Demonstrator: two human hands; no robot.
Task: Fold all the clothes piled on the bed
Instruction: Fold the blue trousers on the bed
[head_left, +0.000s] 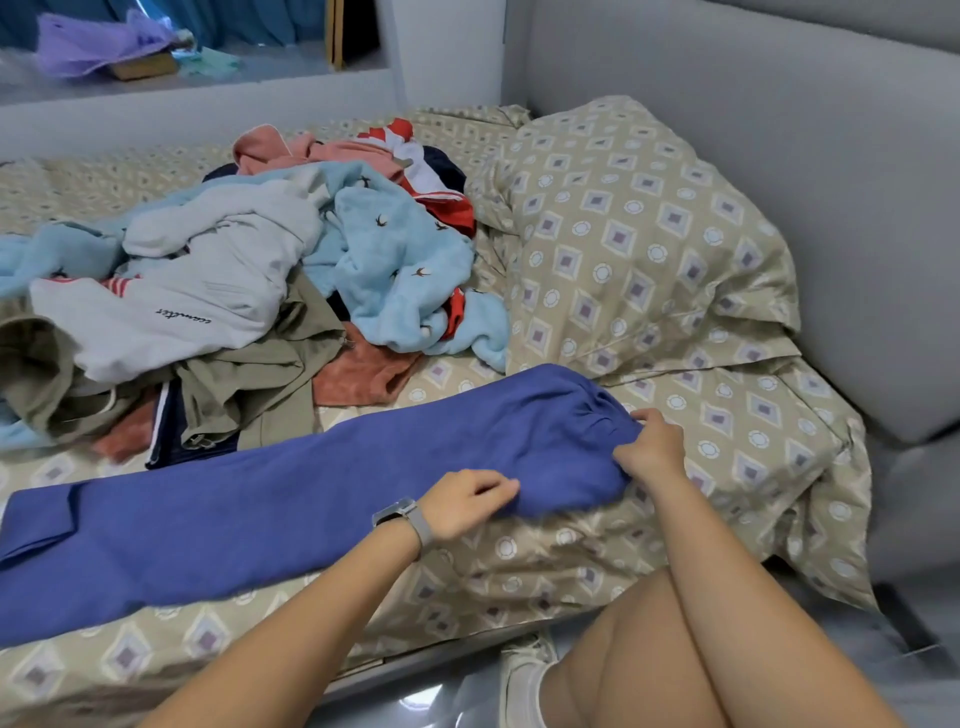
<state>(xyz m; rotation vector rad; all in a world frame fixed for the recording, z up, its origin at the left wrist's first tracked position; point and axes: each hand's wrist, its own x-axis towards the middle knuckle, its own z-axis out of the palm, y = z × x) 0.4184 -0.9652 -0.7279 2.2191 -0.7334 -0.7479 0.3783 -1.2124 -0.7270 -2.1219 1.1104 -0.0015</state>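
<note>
We record a pair of blue trousers laid lengthwise across the near edge of the bed, legs running off to the left, waistband gathered at the right. Behind it, at the far left and centre, the unfolded pile of clothes remains heaped: a white top, a light blue fleece piece, olive and salmon items, red and navy at the far side. We judge the step in hand to be the smoothing and squaring of the trousers ahead of a first fold; most of the task is outstanding. The left hand, a watch at its wrist, rests on the near edge of the cloth below the waistband, fingers curled onto the fabric; whether it pinches or merely presses we cannot tell. The right hand lies further right at the waistband end, fingers and thumb closed on the bunched cloth there. Both hands thus sit at the right end of the garment, near each other but apart. The next move, in our judgement, calls for flattening the waistband, then carrying one end over the other with edges aligned. A patterned pillow lies at the far right.
</note>
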